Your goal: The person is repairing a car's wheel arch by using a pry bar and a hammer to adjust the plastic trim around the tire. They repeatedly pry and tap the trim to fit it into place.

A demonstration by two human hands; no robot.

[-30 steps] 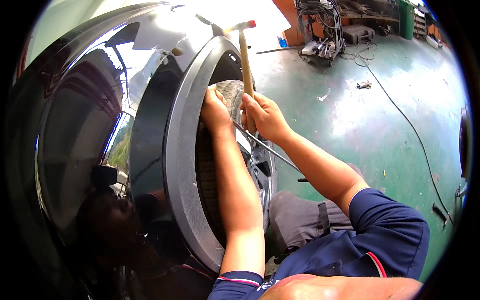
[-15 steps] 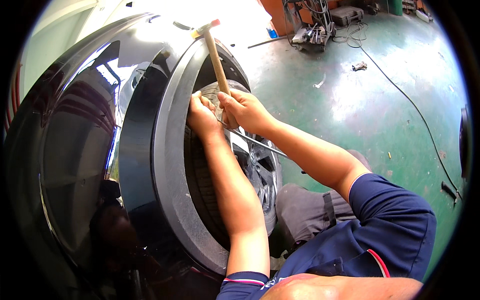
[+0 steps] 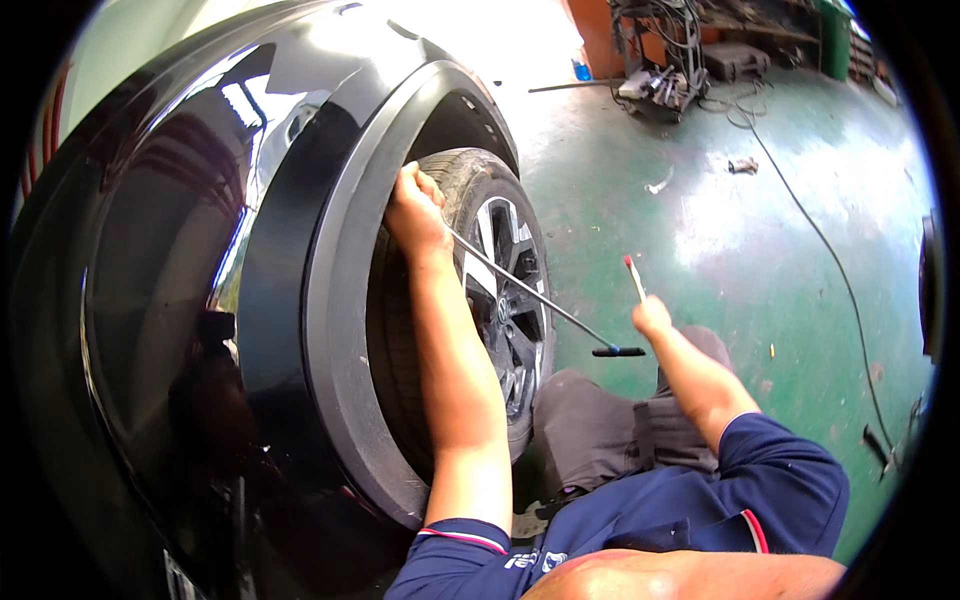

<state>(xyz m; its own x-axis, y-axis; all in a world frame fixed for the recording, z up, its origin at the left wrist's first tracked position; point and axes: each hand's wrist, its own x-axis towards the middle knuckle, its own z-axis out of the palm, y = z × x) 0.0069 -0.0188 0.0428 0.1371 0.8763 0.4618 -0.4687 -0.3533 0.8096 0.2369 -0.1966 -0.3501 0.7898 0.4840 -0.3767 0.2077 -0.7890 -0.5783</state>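
My left hand [image 3: 418,218] is closed on a thin metal rod with a T-handle [image 3: 530,290], up at the inner edge of the black wheel arch trim [image 3: 335,240]. From that hand the rod slants down across the wheel [image 3: 503,305] to its black crossbar at the lower right. The rod's other end is hidden behind my fingers and the arch. Out to the right, above my knee, my right hand [image 3: 653,316] grips a hammer [image 3: 638,280] with a red tip, held apart from the rod and car. Its wooden handle is mostly out of sight.
The glossy dark car body [image 3: 170,300] fills the left side. A cart with tools and cables [image 3: 665,85] stands at the back, beside a grey case [image 3: 735,60]. A long cable [image 3: 815,225] runs over the green floor [image 3: 720,250] at right.
My right hand has carried the hammer away from beside my left hand, right and down toward my knee. The rod's T-handle now shows. My left hand stays at the arch.
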